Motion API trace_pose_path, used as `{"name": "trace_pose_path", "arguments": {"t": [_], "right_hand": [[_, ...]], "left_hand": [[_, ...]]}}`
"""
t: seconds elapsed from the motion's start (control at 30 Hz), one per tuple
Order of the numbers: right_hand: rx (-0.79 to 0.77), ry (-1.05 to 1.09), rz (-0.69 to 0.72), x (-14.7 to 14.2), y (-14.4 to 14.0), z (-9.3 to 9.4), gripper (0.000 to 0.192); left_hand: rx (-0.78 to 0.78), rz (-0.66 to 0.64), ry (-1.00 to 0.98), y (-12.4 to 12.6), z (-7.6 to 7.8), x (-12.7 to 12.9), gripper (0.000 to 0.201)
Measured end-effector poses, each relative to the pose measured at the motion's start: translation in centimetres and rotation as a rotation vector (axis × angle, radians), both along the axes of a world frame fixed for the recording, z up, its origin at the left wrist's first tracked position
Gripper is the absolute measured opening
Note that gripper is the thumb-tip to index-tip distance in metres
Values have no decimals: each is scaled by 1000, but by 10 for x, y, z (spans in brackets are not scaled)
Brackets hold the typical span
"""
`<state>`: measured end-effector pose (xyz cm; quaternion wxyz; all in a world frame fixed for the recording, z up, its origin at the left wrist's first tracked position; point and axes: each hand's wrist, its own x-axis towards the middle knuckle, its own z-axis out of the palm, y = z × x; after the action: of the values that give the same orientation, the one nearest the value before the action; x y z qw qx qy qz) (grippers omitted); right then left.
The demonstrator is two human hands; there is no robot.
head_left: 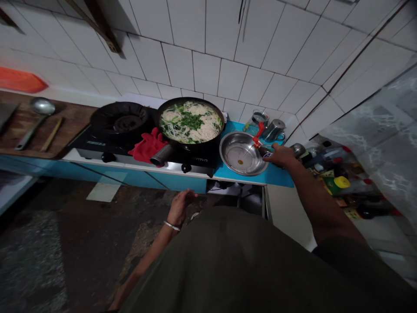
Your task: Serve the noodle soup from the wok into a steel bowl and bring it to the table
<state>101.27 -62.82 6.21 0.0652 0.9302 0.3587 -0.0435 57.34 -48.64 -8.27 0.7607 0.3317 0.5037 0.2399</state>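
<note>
My right hand (281, 155) is closed around a dark bottle (266, 154) with a red cap, tipped sideways over the rim of a shallow steel basin (230, 163). A thin streak runs from the red spout towards a small brown spot of liquid (240, 161) on the basin's bottom. My left hand (182, 206), a pale bracelet on its wrist, hangs low before the counter. Its fingers are loosely bent and apart, with nothing seen in them. On the right burner sits a black pan (163, 130) filled with pale noodle-like strands, leafy greens and chopped herbs (192, 120).
A red cloth glove (148, 147) lies by the pan's handle (162, 155). Behind the basin stand a glass jar (250, 124) and a metal pitcher (274, 129). Several bottles (337, 184) crowd the right. Leftward are a bare burner (120, 119) and a cutting board (70, 130) holding a ladle (42, 106).
</note>
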Motion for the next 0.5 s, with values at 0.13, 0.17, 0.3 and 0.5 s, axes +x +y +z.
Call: {"name": "trace_pose_path", "arguments": {"t": [0.13, 0.17, 0.3, 0.5], "right_hand": [[388, 271, -151, 5, -6, -27, 64], [523, 348, -183, 3, -6, -36, 59], [849, 529, -304, -7, -2, -72, 54], [1003, 629, -233, -15, 4, -103, 55]], "left_hand": [[57, -59, 18, 0, 0, 0, 54], [80, -83, 22, 0, 1, 1, 51], [182, -164, 15, -2, 8, 12, 44], [363, -310, -86, 0, 39, 53, 53]]}}
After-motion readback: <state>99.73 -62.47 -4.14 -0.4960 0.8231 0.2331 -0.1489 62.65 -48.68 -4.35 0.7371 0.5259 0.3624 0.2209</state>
